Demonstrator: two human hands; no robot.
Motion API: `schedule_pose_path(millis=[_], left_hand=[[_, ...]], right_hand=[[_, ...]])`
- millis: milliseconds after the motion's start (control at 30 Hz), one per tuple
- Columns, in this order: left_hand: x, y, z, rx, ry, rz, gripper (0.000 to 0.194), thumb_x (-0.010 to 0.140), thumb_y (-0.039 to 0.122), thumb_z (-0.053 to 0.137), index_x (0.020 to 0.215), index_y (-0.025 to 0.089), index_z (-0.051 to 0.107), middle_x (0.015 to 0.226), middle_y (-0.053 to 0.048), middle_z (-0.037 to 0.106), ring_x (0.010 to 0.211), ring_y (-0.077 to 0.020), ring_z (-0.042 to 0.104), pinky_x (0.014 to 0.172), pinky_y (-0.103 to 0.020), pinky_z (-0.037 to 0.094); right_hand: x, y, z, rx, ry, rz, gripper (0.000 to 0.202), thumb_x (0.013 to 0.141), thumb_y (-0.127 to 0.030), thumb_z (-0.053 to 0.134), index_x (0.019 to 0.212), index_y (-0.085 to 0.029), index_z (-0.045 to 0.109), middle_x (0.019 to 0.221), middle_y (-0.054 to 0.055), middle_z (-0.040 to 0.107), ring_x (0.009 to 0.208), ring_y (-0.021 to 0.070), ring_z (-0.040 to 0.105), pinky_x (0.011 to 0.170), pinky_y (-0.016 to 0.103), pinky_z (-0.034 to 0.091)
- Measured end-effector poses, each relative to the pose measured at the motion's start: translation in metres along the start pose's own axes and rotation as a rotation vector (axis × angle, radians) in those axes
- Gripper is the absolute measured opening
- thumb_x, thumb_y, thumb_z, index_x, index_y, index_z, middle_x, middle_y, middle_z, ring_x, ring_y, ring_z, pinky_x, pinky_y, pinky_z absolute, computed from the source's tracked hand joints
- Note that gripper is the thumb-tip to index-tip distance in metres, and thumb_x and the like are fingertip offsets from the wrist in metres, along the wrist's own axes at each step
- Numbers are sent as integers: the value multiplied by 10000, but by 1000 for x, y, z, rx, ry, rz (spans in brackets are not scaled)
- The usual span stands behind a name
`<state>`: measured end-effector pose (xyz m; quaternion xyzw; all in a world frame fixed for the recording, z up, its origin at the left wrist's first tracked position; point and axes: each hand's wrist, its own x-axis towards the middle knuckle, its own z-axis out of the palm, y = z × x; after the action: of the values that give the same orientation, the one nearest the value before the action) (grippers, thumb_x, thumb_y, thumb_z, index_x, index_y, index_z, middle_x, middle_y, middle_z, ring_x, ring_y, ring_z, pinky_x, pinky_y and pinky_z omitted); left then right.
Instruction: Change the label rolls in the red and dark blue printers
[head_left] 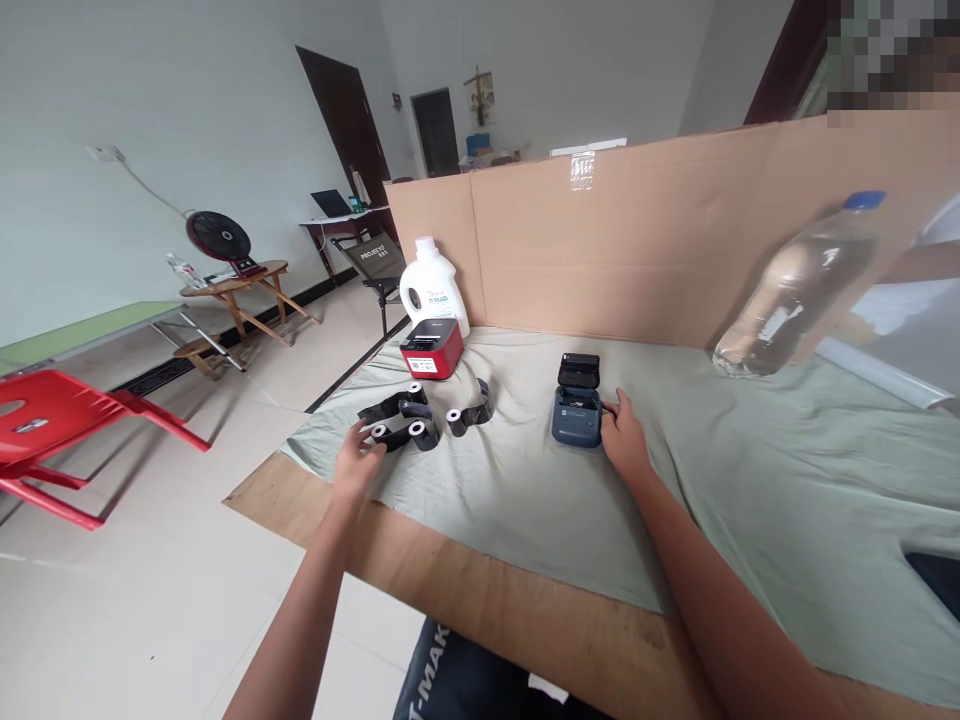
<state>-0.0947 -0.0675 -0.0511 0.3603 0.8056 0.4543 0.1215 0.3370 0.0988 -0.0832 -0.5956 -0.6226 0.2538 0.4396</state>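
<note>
My left hand (360, 458) is at the left of the cloth, fingers apart, its fingertips by the nearest black roll (391, 438). Several black rolls with white cores lie there, some with strips unwound; one roll (456, 422) sits a bit to the right. A dark blue label printer (577, 425) stands on the cloth with its black lid (580, 370) raised. My right hand (624, 432) rests against the printer's right side, fingers partly spread. Whether anything is inside the printer is too small to tell.
Behind the rolls stand a red and black box-shaped device (433, 350) and a white jug (435, 285). A cardboard wall (600, 250) lines the back. A large clear bottle (799, 285) leans at the right, near a person's arm. A dark object (937, 580) lies at the right edge.
</note>
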Motion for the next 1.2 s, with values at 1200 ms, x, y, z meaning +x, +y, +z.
schedule_pose_path(millis=[1200], left_hand=[[-17, 186, 96, -954, -577, 155, 433, 723, 540, 791, 919, 179, 655, 759, -1, 665, 624, -114, 608, 608, -236, 493]], right_hand=[[-3, -33, -12, 158, 143, -119, 469, 823, -338, 465, 1219, -153, 635, 1224, 161, 684, 943, 259, 648, 864, 431, 520]])
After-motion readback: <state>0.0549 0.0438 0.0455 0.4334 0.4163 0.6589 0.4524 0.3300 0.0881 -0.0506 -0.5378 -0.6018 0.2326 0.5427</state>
